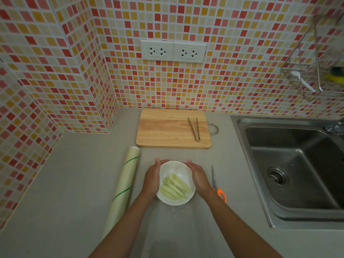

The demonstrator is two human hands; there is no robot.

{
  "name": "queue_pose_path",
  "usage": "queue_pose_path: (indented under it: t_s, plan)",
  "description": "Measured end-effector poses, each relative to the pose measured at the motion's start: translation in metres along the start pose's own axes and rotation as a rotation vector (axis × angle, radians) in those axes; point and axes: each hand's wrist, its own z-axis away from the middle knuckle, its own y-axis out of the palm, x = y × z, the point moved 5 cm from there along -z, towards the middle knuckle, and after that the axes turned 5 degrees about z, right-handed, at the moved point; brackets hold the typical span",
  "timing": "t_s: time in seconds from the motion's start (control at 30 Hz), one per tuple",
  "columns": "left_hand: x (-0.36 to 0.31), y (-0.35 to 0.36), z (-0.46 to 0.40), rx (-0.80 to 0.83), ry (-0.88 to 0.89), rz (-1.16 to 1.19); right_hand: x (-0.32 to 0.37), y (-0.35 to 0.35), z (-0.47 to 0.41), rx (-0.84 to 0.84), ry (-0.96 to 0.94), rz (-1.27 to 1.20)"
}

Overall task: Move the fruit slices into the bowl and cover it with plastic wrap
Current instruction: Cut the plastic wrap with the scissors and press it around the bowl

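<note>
I see the white bowl of pale green fruit slices on the table — left hand and right hand cup its sides, fingers together; clear plastic wrap trails toward me.

The bowl sides are hidden by both hands. The scissors handles are partly covered by the right forearm. The sink and wire rack are cut off at the right edge. Clear film, possibly over the bowl, can barely be made out.
</note>
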Motion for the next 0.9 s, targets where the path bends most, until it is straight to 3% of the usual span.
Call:
queue_pose_path:
  t_s: [0.1,0.33,0.63,0.9]
  plan:
    - [-0.002,0.000,-0.001,0.017,0.026,-0.100,0.016,0.002,-0.002,-0.006,-0.078,0.039]
    - [0.001,0.000,0.000,-0.014,0.015,-0.049,0.015,0.008,-0.007,0.050,-0.045,0.140]
    - [-0.005,-0.002,0.000,0.018,0.051,-0.206,0.006,0.008,-0.010,-0.041,0.021,0.287]
    - [-0.009,-0.006,0.000,-0.102,0.104,-0.190,-0.003,-0.001,0.003,-0.235,-0.028,0.135]
